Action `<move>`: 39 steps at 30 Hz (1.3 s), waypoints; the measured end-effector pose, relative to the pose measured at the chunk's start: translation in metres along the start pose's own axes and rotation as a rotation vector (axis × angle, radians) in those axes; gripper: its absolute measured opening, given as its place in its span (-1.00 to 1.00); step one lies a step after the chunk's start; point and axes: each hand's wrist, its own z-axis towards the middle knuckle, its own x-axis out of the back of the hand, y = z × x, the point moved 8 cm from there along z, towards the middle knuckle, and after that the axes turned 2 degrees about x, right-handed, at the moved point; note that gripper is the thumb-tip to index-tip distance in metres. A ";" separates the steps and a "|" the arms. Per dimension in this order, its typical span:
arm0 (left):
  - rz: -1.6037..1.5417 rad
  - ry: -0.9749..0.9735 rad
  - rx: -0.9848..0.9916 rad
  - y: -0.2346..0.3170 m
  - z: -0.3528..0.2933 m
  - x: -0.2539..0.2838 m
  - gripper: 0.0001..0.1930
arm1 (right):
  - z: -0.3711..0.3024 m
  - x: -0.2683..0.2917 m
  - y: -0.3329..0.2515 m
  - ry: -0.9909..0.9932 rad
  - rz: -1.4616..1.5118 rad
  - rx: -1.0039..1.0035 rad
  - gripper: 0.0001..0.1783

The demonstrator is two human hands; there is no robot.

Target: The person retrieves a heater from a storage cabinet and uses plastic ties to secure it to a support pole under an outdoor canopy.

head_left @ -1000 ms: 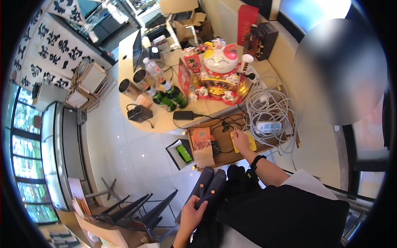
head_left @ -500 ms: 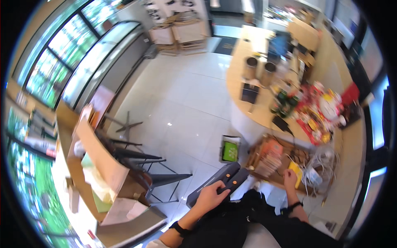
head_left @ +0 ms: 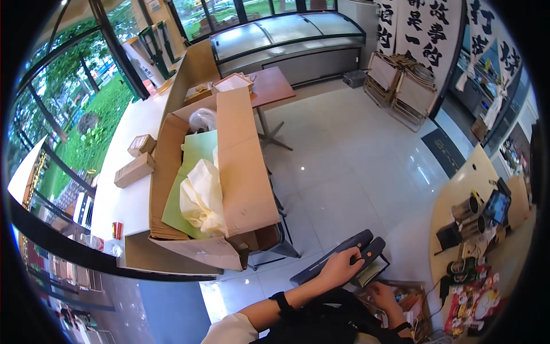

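Observation:
My left hand is closed around a long dark grey case with two rounded ridges and small copper-coloured round studs at one end. The case is held out in front of my body, over the tiled floor. Lower and to the right, my right hand is loosely curled, and nothing shows in its fingers. It is nearest to a box of mixed items, partly hidden by my arm. A dark-rimmed square bin stands on the floor just past the case, partly covered by it.
At the left, a large open cardboard box holds crumpled cream wrapping and a green sheet. Small cartons lie on the white counter. Folded chairs lean at the back. A curved wooden counter stands right, with cups and red packages.
My view has swung left, bringing the cardboard box toward the middle and the curved counter to the right edge. The dark case stays in my left hand.

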 end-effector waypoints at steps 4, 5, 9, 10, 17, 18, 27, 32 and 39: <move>-0.033 0.049 0.016 0.007 0.055 0.024 -0.76 | 0.049 0.026 -0.016 0.059 -0.097 -0.006 -0.73; -0.039 0.099 0.012 0.010 0.071 0.037 -0.77 | 0.063 0.033 -0.018 0.073 -0.092 -0.026 -0.73; 0.021 0.341 -0.290 0.011 0.151 0.061 -0.80 | 0.131 0.049 -0.002 -0.044 0.074 -0.264 -0.69; -0.058 0.294 -0.141 0.006 0.173 0.065 -0.79 | 0.158 0.056 0.006 0.014 -0.044 -0.157 -0.67; -0.088 0.218 0.174 0.026 0.359 0.081 -0.81 | 0.277 0.149 0.063 0.135 -0.005 -0.249 -0.52; -0.054 0.225 0.030 0.022 0.391 0.088 -0.80 | 0.295 0.170 0.071 0.189 0.024 -0.295 -0.52; 0.081 0.126 -0.202 0.064 0.609 0.122 -0.72 | 0.377 0.301 0.080 0.221 0.044 -0.508 -0.56; 0.134 -0.025 -0.017 0.126 0.701 0.107 -0.67 | 0.449 0.325 0.093 0.137 0.167 -0.413 -0.54; -0.001 -0.573 -0.378 0.271 0.809 0.020 -0.75 | 0.527 0.439 0.072 0.610 0.195 -0.245 0.07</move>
